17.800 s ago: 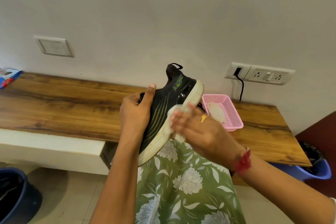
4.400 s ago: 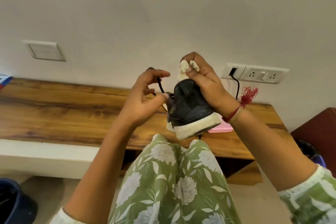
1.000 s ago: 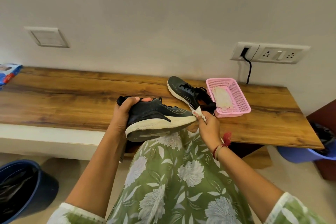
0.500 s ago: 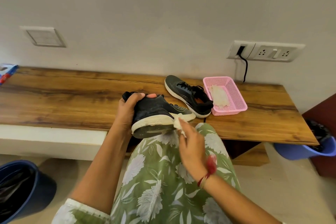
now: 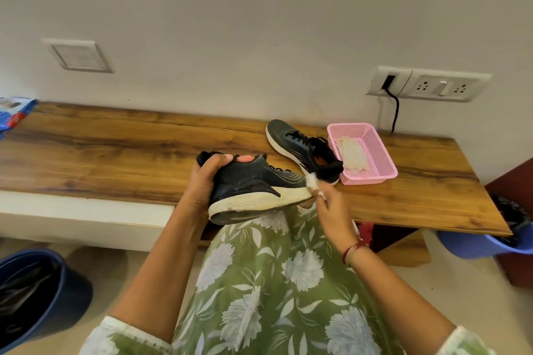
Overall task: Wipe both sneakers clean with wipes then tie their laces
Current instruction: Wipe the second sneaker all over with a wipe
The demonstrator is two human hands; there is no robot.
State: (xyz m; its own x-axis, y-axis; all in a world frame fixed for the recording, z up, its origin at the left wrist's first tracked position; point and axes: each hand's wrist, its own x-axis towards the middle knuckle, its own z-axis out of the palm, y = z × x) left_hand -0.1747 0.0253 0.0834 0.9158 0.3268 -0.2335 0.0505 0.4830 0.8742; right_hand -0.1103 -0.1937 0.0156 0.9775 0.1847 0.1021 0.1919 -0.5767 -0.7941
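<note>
My left hand (image 5: 206,181) grips the heel of a black sneaker with a dirty white sole (image 5: 253,187), held on its side above my lap with the toe pointing right. My right hand (image 5: 328,207) pinches a crumpled white wipe (image 5: 313,181) against the toe end of the sole. The second black sneaker (image 5: 302,148) lies on the wooden shelf (image 5: 115,147) behind, with its laces loose.
A pink basket (image 5: 375,174) holding a used wipe sits right of the second sneaker. A wall socket with a black cord (image 5: 395,106) is above it. A blue packet (image 5: 14,115) lies at the shelf's far left. A dark blue bin (image 5: 40,294) stands lower left, another blue bin (image 5: 490,245) at the right.
My right hand slid the wipe along the sole from near its middle to the toe. My left hand kept its hold on the heel, and the sneaker tilted slightly.
</note>
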